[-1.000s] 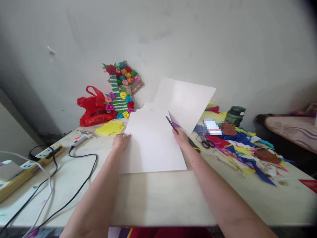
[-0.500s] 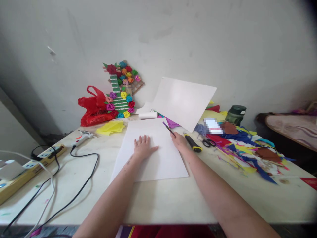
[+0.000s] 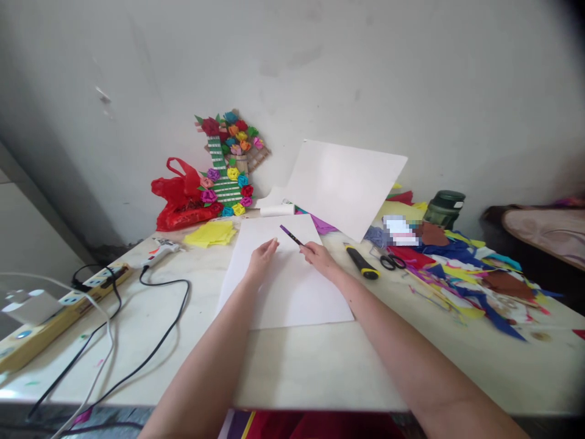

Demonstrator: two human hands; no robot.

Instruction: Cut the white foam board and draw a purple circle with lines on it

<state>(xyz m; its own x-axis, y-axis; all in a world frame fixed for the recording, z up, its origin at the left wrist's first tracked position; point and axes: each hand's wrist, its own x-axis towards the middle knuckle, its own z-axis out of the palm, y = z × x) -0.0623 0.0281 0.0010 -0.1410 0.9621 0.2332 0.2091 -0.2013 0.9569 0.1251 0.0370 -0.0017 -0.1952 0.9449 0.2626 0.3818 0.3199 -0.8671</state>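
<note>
A white sheet of paper or thin board [image 3: 292, 302] lies flat on the table in front of me. My right hand [image 3: 320, 259] is closed round the lower end of a slim dark purple pencil [image 3: 290, 235], over the sheet's right side. The pencil's other end points up and to the left. My left hand [image 3: 264, 257] is over the upper middle of the sheet, its fingers drawn together towards the thumb. I see nothing in it. Between its fingertips and the pencil is a small gap. A yellow and black box cutter [image 3: 363, 263] lies right of my right hand, beside black scissors [image 3: 392, 262].
Another white sheet [image 3: 345, 186] leans at the back, near a white roll [image 3: 276, 210]. Paper scraps [image 3: 493, 286] and a green bottle [image 3: 444, 208] are at right. Yellow paper [image 3: 210, 233], a glue gun [image 3: 159, 253], cables and a power strip [image 3: 68, 311] are at left; paper flowers [image 3: 228, 189] stand behind.
My left hand has come off its flat, spread position on the sheet and drawn its fingers together. The pencil has moved left towards it with my right hand. The view has shifted slightly.
</note>
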